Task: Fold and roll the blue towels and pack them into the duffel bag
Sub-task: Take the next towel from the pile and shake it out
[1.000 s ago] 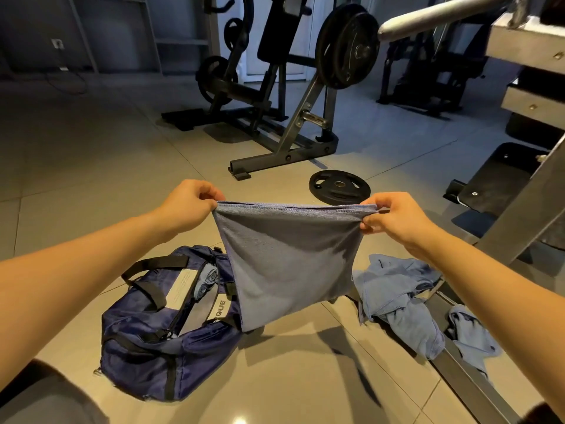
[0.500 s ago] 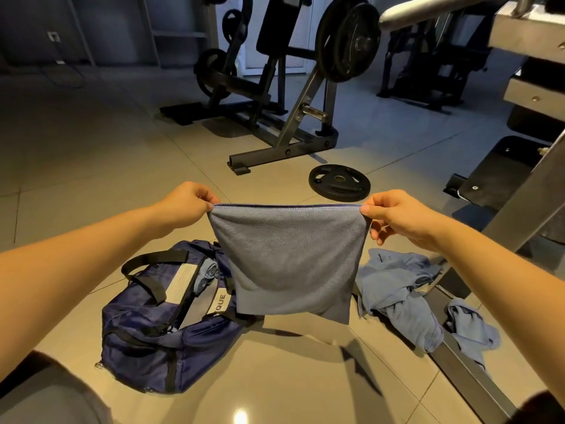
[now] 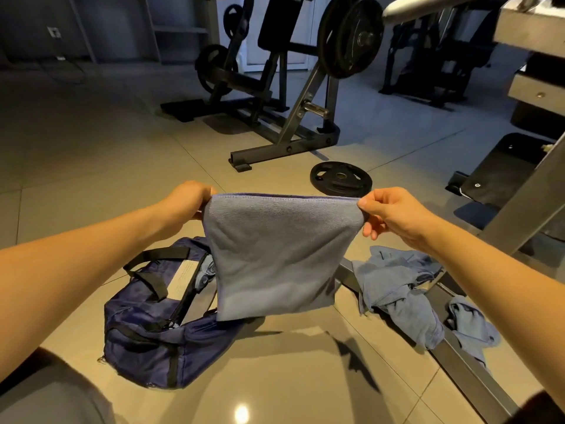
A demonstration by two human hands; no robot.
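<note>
In the head view, a folded blue-grey terry towel [image 3: 275, 255] hangs in the air, stretched flat by its top edge: the left hand [image 3: 189, 198] grips the upper left corner with curled fingers, and the right hand [image 3: 394, 214] pinches the upper right corner between thumb and fingers. Below, on the glossy beige tiled floor [image 3: 91, 163], lies the open navy fabric duffel bag [image 3: 153, 332], partly hidden behind the towel. Crumpled light-blue towels [image 3: 397, 289] lie to its right across a grey metal frame rail [image 3: 467, 368]; a black round weight plate [image 3: 341, 179] lies flat beyond

Duffel bag [image 3: 146, 341] on floor [image 3: 91, 166], loose towels [image 3: 397, 289] rt, plate [image 3: 341, 179] behind.
</note>
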